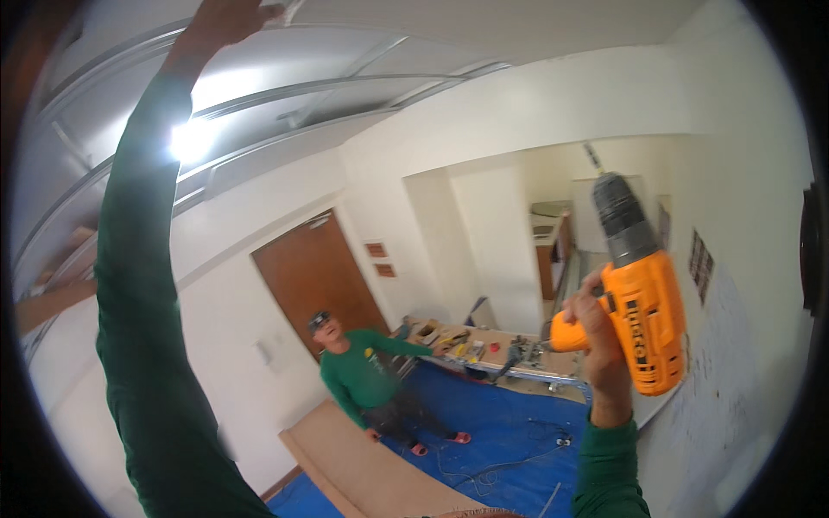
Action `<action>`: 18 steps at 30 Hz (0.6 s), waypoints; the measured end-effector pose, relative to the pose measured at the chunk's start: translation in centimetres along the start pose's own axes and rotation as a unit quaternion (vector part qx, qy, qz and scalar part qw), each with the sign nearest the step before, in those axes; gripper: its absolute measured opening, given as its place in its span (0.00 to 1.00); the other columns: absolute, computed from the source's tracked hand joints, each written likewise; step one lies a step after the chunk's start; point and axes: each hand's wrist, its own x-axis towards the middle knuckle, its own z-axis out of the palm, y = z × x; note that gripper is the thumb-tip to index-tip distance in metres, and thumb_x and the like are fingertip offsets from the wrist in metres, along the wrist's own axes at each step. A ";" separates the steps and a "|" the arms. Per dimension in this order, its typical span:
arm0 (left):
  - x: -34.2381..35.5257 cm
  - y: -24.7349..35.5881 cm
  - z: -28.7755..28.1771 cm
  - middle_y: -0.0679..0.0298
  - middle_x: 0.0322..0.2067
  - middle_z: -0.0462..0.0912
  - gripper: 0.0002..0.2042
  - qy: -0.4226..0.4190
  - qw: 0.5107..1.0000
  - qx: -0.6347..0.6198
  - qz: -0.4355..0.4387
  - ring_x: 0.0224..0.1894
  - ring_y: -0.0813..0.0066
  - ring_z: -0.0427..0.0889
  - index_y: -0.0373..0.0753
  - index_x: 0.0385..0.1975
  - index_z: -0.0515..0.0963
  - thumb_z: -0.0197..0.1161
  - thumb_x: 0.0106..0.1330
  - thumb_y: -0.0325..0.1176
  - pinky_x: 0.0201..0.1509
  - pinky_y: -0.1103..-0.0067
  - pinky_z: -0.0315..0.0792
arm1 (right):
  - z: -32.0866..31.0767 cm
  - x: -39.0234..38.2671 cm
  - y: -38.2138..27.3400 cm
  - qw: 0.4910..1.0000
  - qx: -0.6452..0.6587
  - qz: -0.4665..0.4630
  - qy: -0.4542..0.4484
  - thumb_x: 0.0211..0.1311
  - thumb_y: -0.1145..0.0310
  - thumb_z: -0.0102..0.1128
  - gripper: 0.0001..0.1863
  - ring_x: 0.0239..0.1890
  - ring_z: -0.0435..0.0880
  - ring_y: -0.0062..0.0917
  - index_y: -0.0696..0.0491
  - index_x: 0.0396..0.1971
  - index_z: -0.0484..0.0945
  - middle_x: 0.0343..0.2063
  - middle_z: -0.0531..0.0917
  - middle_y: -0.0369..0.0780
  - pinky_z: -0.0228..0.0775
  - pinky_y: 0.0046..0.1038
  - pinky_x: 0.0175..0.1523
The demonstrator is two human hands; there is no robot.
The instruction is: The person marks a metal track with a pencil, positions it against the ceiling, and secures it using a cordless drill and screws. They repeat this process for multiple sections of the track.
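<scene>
My right hand point(596, 332) is wrapped round the handle of an orange and black cordless drill point(643, 302). The drill is tilted upward, and a bit point(593, 157) sticks out of its black chuck. High at the upper left, my left arm is raised and my left hand point(223, 22) reaches the ceiling, partly cut off by the picture's edge. Its visible fingers stretch out beside the edge of a pale ceiling panel point(484, 26). Metal ceiling framing point(328, 85) runs close below that hand.
A co-worker point(371, 375) in a green shirt stands below by a workbench point(553, 367) strewn with tools. Another bare forearm point(56, 306) shows at the left edge. A brown board point(363, 462) and cables lie over blue floor sheeting point(527, 457). A white wall point(734, 371) rises right of the drill.
</scene>
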 end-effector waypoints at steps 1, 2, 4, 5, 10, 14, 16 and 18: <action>-1.3 -0.4 1.1 0.49 0.49 0.78 0.19 0.104 0.991 -0.058 0.056 0.50 0.53 0.81 0.36 0.58 0.75 0.59 0.78 0.44 0.60 0.59 0.74 | -0.2 -0.6 0.6 1.000 0.004 0.007 -0.021 0.73 0.78 0.60 0.17 0.38 0.85 0.19 0.56 0.59 0.75 0.46 0.83 0.37 0.81 0.28 0.46; -1.7 1.3 -0.5 0.50 0.50 0.79 0.19 0.097 0.980 -0.173 0.023 0.53 0.56 0.81 0.36 0.59 0.75 0.59 0.79 0.43 0.62 0.61 0.73 | -0.8 -1.2 1.0 1.000 -0.005 0.010 -0.026 0.73 0.79 0.59 0.16 0.38 0.85 0.19 0.56 0.58 0.75 0.45 0.83 0.37 0.81 0.29 0.47; -5.6 7.5 -9.8 0.53 0.53 0.80 0.18 -0.101 0.876 -0.457 -0.112 0.57 0.61 0.80 0.35 0.61 0.76 0.58 0.79 0.40 0.65 0.65 0.71 | -0.6 -2.3 0.1 0.999 0.015 0.024 -0.027 0.73 0.80 0.59 0.15 0.39 0.84 0.19 0.56 0.57 0.75 0.43 0.83 0.37 0.81 0.29 0.48; -7.8 14.7 -8.9 0.55 0.54 0.81 0.18 -0.173 0.729 -0.645 -0.150 0.59 0.64 0.79 0.35 0.62 0.76 0.58 0.79 0.39 0.67 0.68 0.70 | -0.6 -2.4 -1.1 0.999 -0.018 0.034 0.025 0.73 0.80 0.58 0.15 0.39 0.84 0.19 0.55 0.57 0.75 0.42 0.82 0.37 0.81 0.28 0.49; -32.3 41.4 -19.8 0.61 0.50 0.82 0.08 -0.381 0.050 -0.915 -0.123 0.52 0.72 0.78 0.36 0.51 0.79 0.56 0.78 0.27 0.60 0.75 0.72 | -0.3 -5.0 -3.9 0.998 0.004 0.046 0.033 0.71 0.79 0.61 0.16 0.37 0.84 0.19 0.56 0.56 0.74 0.42 0.80 0.36 0.82 0.28 0.45; -37.1 53.5 -24.3 0.62 0.50 0.81 0.09 -0.402 0.017 -0.893 -0.203 0.49 0.74 0.78 0.36 0.48 0.81 0.56 0.74 0.21 0.56 0.76 0.75 | -1.5 -5.0 -6.4 0.996 -0.057 0.028 0.063 0.70 0.79 0.63 0.15 0.38 0.84 0.19 0.56 0.54 0.76 0.40 0.81 0.36 0.81 0.27 0.45; -34.2 52.7 -21.8 0.61 0.49 0.82 0.11 -0.320 0.246 -0.906 -0.130 0.49 0.73 0.80 0.34 0.52 0.80 0.54 0.75 0.19 0.53 0.76 0.77 | -2.1 -4.7 -6.8 0.994 -0.095 0.004 0.058 0.70 0.78 0.64 0.14 0.38 0.84 0.18 0.56 0.53 0.77 0.40 0.82 0.35 0.80 0.26 0.46; -30.7 49.9 -19.5 0.61 0.48 0.83 0.15 -0.311 0.219 -0.902 -0.202 0.48 0.73 0.81 0.31 0.58 0.80 0.52 0.76 0.18 0.49 0.77 0.79 | -1.4 -4.2 -6.9 0.993 -0.106 -0.001 0.052 0.70 0.78 0.65 0.14 0.38 0.83 0.18 0.56 0.53 0.78 0.40 0.83 0.35 0.80 0.26 0.46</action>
